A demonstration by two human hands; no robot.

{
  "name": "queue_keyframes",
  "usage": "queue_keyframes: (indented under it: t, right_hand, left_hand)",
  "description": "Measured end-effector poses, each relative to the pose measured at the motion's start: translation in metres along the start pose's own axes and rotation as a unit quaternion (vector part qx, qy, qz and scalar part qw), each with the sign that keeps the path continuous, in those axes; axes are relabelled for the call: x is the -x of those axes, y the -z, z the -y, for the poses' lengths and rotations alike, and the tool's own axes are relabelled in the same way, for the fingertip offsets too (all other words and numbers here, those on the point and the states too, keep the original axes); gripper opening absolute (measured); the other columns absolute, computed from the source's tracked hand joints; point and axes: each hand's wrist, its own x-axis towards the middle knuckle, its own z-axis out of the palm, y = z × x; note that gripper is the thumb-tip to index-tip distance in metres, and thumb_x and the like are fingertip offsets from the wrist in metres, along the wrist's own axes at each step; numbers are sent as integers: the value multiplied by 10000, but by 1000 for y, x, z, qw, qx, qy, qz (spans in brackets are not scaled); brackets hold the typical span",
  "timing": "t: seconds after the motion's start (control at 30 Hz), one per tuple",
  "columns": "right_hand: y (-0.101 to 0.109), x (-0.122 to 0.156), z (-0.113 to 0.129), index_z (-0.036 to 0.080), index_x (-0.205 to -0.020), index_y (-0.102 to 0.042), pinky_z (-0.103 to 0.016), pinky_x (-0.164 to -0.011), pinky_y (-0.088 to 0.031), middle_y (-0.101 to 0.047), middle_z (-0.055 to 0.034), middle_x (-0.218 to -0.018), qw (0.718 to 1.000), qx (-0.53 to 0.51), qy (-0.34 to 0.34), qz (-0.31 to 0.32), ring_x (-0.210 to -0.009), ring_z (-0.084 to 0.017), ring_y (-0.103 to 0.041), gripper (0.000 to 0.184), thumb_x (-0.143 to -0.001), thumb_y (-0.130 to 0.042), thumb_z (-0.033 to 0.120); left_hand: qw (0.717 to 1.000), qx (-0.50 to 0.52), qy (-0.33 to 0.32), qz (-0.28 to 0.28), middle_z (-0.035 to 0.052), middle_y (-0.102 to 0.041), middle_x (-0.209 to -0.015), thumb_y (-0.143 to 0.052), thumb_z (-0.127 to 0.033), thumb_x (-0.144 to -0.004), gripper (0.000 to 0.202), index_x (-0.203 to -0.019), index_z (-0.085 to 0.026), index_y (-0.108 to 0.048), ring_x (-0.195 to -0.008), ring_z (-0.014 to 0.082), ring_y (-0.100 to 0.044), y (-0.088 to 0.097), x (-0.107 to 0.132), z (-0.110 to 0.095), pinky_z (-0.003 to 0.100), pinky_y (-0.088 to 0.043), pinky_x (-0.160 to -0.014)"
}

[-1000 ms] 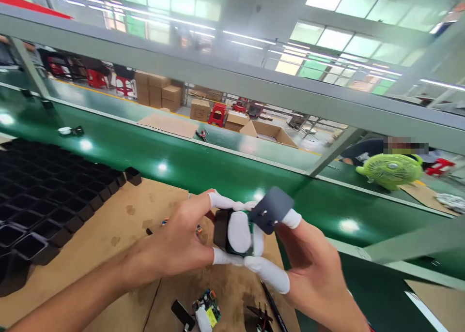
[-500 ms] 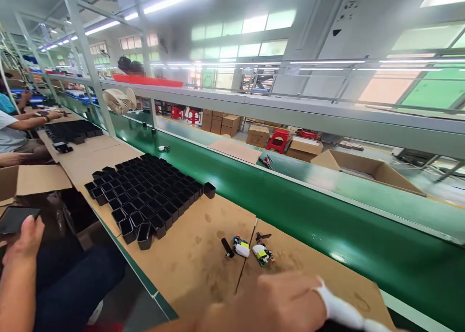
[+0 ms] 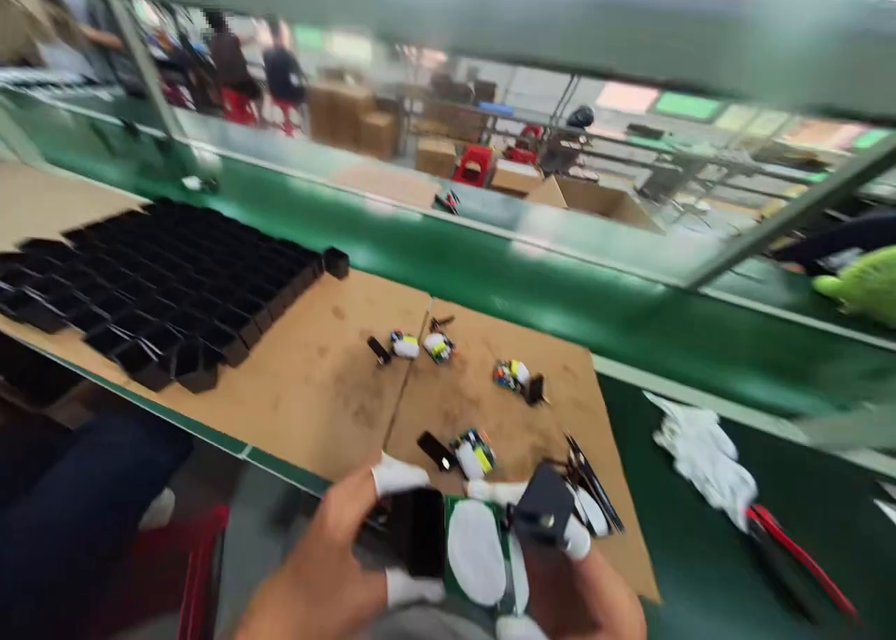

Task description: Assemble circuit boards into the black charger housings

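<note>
Both my hands are at the bottom of the view, with white finger cots on the fingertips. My left hand pinches a small black housing. My right hand holds a green circuit board with a white oval part and a dark grey plug piece on top. The board sits against the housing's open side. Several loose circuit boards and black parts lie on the cardboard mat just beyond my hands.
A large block of empty black housings covers the left of the bench. A green conveyor belt runs behind. A white cloth and a red-handled tool lie at the right. People, cardboard boxes and red stools stand beyond.
The view has swung down and back to the bench. Both hands with the housing and board are in view again, lower and closer than a second ago.
</note>
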Motion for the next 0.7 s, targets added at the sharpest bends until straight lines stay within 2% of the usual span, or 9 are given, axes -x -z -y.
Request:
queue_keyframes:
  t: [0.03, 0.07, 0.17, 0.3, 0.37, 0.5, 0.7]
  right_hand:
    - [1, 9, -5, 259, -1570, -659, -550, -1034, -723, -801, -182, -1378, 1000, -11, -18, -9, -1207, -388, -832, 667, -1019, -846, 587]
    - [1, 17, -9, 262, -1585, -659, -556, -1050, -722, -817, -192, -1360, 999, -33, -28, -15, -1193, -407, -847, 708, -1000, -853, 611]
    - [0, 27, -14, 254, -1541, -724, -579, -1048, -715, -834, -204, -1345, 993, -110, -36, -14, -1187, -427, -854, 719, -930, -944, 562]
    - [0, 28, -10, 231, -1447, -802, -559, -1029, -713, -839, -197, -1286, 994, -91, -43, -33, -1155, -406, -842, 718, -844, -1022, 552]
    - [3, 25, -5, 227, -1445, -808, -534, -1002, -719, -840, -190, -1266, 996, -67, -42, -36, -1128, -393, -835, 713, -846, -1022, 550]
    - [7, 15, 3, 257, -1495, -788, -448, -927, -727, -854, -156, -1255, 999, -41, -14, 2, -1076, -361, -843, 702, -868, -1025, 466]
    - [0, 6, 8, 293, -1471, -805, -415, -876, -732, -861, -119, -1196, 998, -42, -50, 1, -992, -327, -844, 691, -837, -1058, 403]
  left_hand:
    - [1000, -1, 5, -26, 143, -830, -1388, -1052, -435, -799, 703, -1431, -297, -777, -1366, 422, -761, 0, 4, 5, 605, -619, -1224]
    - [1000, 4, 5, -28, 144, -834, -1387, -1045, -417, -817, 670, -1420, -287, -782, -1357, 398, -768, 0, 7, 8, 579, -614, -1234]
    - [997, 54, -47, -34, 115, -841, -1376, -1018, -340, -869, 615, -1433, -305, -775, -1290, 329, -800, 1, 6, 7, 467, -659, -1164]
    - [994, 76, -75, -40, 66, -829, -1412, -955, -206, -920, 611, -1475, -367, -757, -1317, 282, -789, -3, 2, -2, 389, -636, -1171]
    - [993, 80, -76, -36, 64, -827, -1403, -950, -181, -920, 626, -1484, -370, -754, -1307, 278, -791, -6, 1, -4, 376, -637, -1157]
    - [993, 88, -76, -21, 83, -822, -1384, -967, -165, -899, 664, -1498, -352, -750, -1282, 290, -795, -10, -1, -3, 387, -654, -1125]
    - [993, 103, -65, -4, 104, -798, -1356, -946, -118, -891, 658, -1481, -321, -738, -1252, 297, -789, -11, -4, -6, 405, -664, -1094]
